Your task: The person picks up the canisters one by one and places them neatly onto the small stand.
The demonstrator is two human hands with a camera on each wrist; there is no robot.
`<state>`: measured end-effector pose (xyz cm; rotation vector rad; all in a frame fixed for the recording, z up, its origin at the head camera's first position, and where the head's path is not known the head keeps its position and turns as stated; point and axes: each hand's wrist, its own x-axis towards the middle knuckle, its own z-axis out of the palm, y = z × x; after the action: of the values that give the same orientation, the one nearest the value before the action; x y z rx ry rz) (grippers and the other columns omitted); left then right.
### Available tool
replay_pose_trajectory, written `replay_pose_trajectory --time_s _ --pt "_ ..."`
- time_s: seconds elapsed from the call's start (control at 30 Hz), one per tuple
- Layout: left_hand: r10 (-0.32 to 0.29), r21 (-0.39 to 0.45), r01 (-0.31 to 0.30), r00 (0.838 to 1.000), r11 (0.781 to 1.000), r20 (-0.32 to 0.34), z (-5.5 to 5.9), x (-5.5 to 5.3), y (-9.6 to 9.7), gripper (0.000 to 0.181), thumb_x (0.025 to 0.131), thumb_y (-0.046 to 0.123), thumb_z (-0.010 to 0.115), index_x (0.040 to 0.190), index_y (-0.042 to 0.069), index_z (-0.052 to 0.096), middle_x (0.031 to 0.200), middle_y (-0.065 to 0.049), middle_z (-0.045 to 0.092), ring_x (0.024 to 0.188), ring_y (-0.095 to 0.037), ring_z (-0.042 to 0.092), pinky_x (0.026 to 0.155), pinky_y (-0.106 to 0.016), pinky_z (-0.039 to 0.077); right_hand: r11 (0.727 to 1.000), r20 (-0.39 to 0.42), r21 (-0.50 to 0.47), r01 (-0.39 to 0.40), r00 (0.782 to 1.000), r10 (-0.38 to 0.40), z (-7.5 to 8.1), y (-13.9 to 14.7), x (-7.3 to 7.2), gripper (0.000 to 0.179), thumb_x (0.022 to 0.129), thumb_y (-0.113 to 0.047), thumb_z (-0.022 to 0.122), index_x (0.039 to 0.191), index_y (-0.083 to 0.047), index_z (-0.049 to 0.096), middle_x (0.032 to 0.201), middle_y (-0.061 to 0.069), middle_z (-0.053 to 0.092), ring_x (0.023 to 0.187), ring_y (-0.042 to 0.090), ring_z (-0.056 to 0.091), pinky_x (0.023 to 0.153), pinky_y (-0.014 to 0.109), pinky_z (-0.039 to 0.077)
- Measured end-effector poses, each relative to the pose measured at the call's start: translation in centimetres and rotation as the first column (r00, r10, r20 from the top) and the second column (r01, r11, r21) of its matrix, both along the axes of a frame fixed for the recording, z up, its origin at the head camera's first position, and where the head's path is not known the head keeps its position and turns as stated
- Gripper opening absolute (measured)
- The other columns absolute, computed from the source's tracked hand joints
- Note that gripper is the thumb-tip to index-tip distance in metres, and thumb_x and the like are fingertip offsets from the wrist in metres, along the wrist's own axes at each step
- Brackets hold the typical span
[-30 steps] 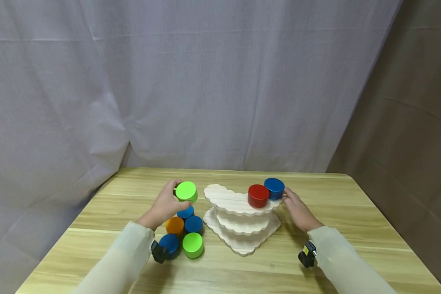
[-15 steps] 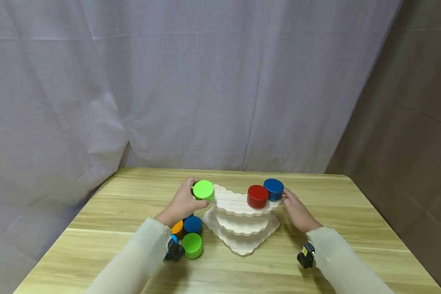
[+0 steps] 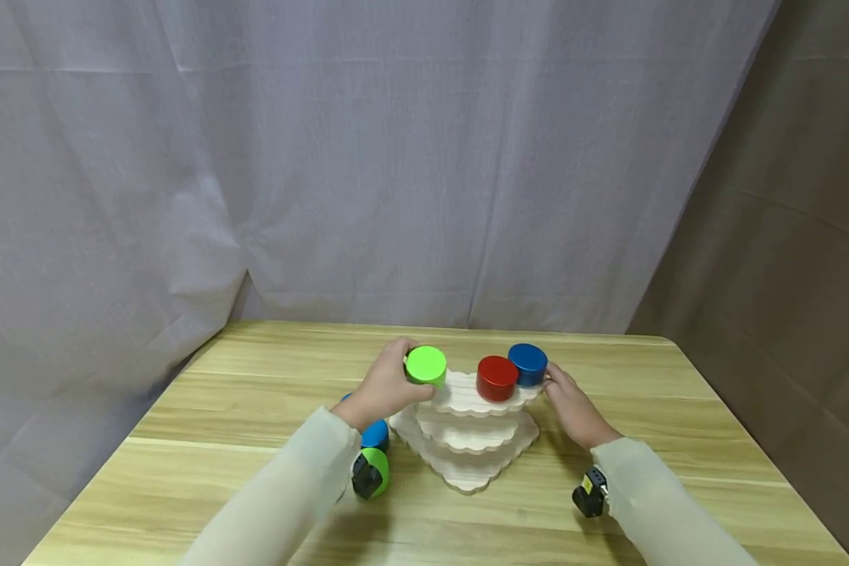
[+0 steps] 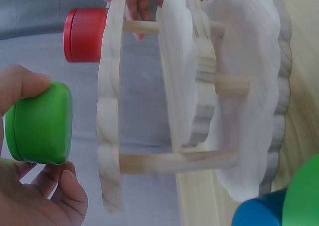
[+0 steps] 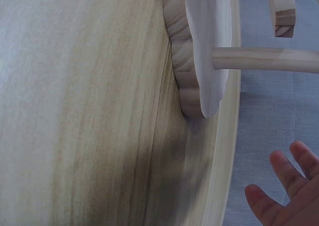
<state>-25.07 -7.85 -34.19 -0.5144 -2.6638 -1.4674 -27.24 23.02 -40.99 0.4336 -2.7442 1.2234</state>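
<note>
My left hand (image 3: 389,385) pinches a round bright-green tin (image 3: 427,365) between thumb and fingers, just above the left end of a wooden three-tier stand (image 3: 467,428). In the left wrist view the green tin (image 4: 42,121) is apart from the top board (image 4: 110,111). On the top tier stand a red tin (image 3: 497,378) and, touching or nearly touching it, a blue tin (image 3: 527,363) at the right end. My right hand (image 3: 576,405) is at that end beside the blue tin; its visible fingers (image 5: 286,171) are spread and fairly straight. Whether they touch anything is hidden.
Left of the stand, partly behind my left forearm, are a blue tin (image 3: 376,435) and a green tin (image 3: 378,469) on the wooden table (image 3: 538,511). A grey curtain (image 3: 396,157) hangs behind the table. The stand's scalloped boards are joined by dowels (image 4: 174,162).
My left hand has carried the green tin rightward, from above the loose tins to over the stand's left end. Its forearm now hides more of those tins. My right hand has stayed put.
</note>
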Motion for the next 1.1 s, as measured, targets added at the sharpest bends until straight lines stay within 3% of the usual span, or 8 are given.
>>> replay_pose_trajectory --time_s 0.5,1.1 --pt "-0.046 -0.088 0.046 0.999 0.995 -0.001 0.3 -0.7 2.3 0.049 0.072 0.008 0.077 0.114 0.000 0.053 0.108 -0.009 0.052 0.090 -0.020 0.051 0.080 -0.032 0.046 1.000 0.016 -0.005 0.015 1.000 -0.015 0.1 -0.1 0.1 0.051 0.104 -0.026 0.024 0.149 -0.005 0.029 0.150 0.028 0.028 0.140 0.046 0.020 0.109 0.065 0.018" --pt "-0.050 -0.158 0.059 0.997 0.986 0.059 0.4 -0.9 3.7 0.046 0.073 0.012 0.080 0.110 0.002 0.053 0.102 -0.006 0.054 0.088 -0.018 0.052 0.080 -0.032 0.047 1.000 0.002 0.004 0.017 1.000 -0.017 0.0 0.0 0.2 0.050 0.104 -0.027 0.024 0.148 -0.005 0.031 0.149 0.029 0.030 0.139 0.047 0.023 0.108 0.065 0.020"
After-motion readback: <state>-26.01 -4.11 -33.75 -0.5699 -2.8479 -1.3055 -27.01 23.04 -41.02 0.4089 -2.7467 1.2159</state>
